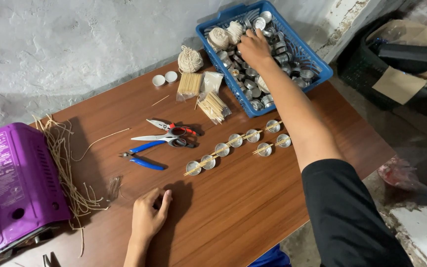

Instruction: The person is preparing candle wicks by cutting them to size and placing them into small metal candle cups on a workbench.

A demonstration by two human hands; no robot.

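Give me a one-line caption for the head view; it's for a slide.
Right hand reaches into a blue basket of metal cups; left hand rests on the wooden table.

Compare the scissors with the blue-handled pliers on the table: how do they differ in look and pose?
The scissors have red-and-black handles; the blue-handled pliers have blue grips. The scissors' blades are long and silver, the pliers' jaws short and dark. The scissors lie farther from the person, the pliers nearer. Both lie flat on the wooden table, tips pointing left.
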